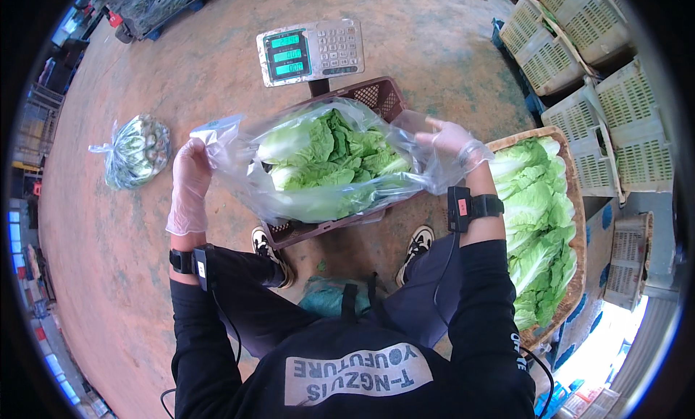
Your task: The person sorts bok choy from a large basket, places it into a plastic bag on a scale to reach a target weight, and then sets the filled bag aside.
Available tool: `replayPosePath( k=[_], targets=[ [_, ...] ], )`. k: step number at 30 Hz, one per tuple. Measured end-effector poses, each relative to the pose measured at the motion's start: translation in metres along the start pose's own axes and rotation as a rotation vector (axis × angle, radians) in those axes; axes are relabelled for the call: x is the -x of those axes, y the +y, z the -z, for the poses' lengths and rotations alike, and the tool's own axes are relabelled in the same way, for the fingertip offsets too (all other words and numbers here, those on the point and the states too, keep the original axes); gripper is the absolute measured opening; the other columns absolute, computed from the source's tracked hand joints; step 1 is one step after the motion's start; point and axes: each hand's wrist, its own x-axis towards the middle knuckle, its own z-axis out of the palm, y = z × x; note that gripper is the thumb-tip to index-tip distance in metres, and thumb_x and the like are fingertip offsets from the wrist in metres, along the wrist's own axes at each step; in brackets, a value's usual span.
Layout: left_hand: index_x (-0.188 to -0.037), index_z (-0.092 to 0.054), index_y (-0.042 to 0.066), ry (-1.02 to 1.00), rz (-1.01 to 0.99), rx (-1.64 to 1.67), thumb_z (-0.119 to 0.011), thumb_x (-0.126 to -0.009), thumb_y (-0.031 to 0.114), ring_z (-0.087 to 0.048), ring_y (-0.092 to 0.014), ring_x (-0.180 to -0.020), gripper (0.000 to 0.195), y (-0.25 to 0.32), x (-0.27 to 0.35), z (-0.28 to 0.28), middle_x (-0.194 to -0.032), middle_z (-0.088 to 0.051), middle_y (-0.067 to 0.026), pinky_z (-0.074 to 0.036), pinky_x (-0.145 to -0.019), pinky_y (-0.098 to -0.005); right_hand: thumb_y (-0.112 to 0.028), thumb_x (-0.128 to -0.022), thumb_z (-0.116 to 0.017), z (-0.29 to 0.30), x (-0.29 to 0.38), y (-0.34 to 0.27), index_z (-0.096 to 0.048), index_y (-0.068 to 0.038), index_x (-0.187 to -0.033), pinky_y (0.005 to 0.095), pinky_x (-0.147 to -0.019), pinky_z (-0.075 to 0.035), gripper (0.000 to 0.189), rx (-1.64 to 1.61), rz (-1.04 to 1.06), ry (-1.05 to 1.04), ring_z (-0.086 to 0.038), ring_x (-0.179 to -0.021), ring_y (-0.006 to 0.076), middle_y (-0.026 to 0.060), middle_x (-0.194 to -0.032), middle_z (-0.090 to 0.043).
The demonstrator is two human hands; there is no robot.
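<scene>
A large clear plastic bag [326,207] lies spread wide in a maroon plastic crate [304,232], with several heads of leafy green lettuce [339,147] inside it. My left hand [191,175], in a thin clear glove, pinches the bag's gathered left end between thumb and fingers. At the opposite end my gloved right hand [448,139] is at the film, fingers stretched out; whether they grip it is hard to tell. Behind the crate rises the lit display and keypad of an electronic scale [310,52].
To my right stands a crate [578,261] heaped with lettuce heads [535,229]. Pale slatted crates [586,131] are stacked beyond it. A tied bag of vegetables [138,153] sits on the floor at left. A green bundle [328,297] lies between my legs.
</scene>
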Motion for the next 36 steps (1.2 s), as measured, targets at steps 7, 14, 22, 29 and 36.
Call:
replayPosePath(
  k=[7,14,22,29,36],
  targets=[
    [-0.099,-0.061,0.001,0.177,-0.084,-0.066,-0.051,-0.088,0.018,-0.059,-0.016,-0.09,0.022,0.003,0.002,0.0,-0.095,-0.063,-0.0058,-0.046,-0.081,-0.0291,-0.038,-0.073,-0.069,-0.017,0.008,-0.003,-0.042,0.0,-0.131,0.0349,-0.099,-0.036,0.074,0.135,0.154,0.354,-0.048,-0.117,0.0304,0.0206,-0.125,-0.05],
    [-0.083,-0.06,0.005,0.161,-0.116,-0.134,-0.056,-0.089,0.027,-0.055,-0.011,-0.067,0.023,0.02,0.012,0.003,-0.074,-0.057,-0.0003,-0.045,-0.058,-0.0232,-0.039,-0.071,-0.064,-0.038,0.011,-0.011,-0.057,-0.007,-0.115,0.0347,-0.093,-0.041,0.054,0.455,0.265,-0.111,-0.054,-0.107,0.031,0.0165,-0.114,-0.058],
    [-0.097,-0.064,0.009,0.342,-0.285,-0.418,-0.057,-0.086,0.039,-0.037,-0.002,-0.048,0.033,0.042,0.033,-0.005,-0.06,-0.047,0.0082,-0.022,-0.041,-0.0188,-0.033,-0.076,-0.056,-0.012,0.035,0.0,-0.068,-0.008,-0.085,0.0379,-0.074,-0.048,0.03,0.392,0.133,0.05,-0.063,-0.079,0.0305,0.015,-0.082,-0.066],
    [-0.117,-0.056,0.006,0.02,-0.119,-1.021,-0.054,-0.088,0.04,-0.034,-0.003,-0.044,0.045,0.053,0.054,-0.006,-0.065,-0.057,0.0036,-0.023,-0.041,-0.0191,-0.03,-0.08,-0.06,0.003,0.05,0.035,-0.067,-0.003,-0.086,0.03,-0.068,-0.047,0.029,-0.147,0.022,0.181,-0.062,-0.069,0.0179,0.0079,-0.074,-0.066],
    [-0.118,-0.055,0.004,0.248,-0.386,-1.158,-0.071,-0.077,0.017,-0.057,-0.014,-0.073,0.045,0.048,0.055,-0.013,-0.085,-0.063,-0.0067,-0.046,-0.066,-0.0243,-0.029,-0.081,-0.06,0.002,0.051,0.037,-0.066,-0.003,-0.078,0.0292,-0.065,-0.045,0.027,-0.248,0.143,0.059,-0.058,-0.063,0.0144,0.0035,-0.067,-0.063]
  ],
)
